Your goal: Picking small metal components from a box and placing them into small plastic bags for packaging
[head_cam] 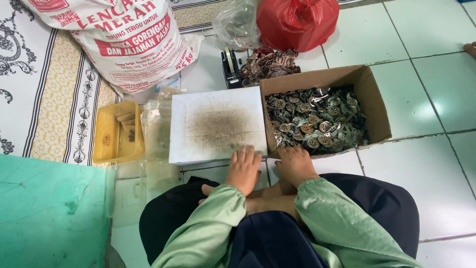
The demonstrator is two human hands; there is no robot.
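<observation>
Left hand (244,166) lies flat, fingers together, on the white board's (216,124) near edge, steadying it; right hand (295,163) rests loosely curled, empty, by the cardboard box (375,106) of metal parts (315,124).

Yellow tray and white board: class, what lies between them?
In the head view, clear plastic bags lie between the yellow tray and the white board.
</observation>
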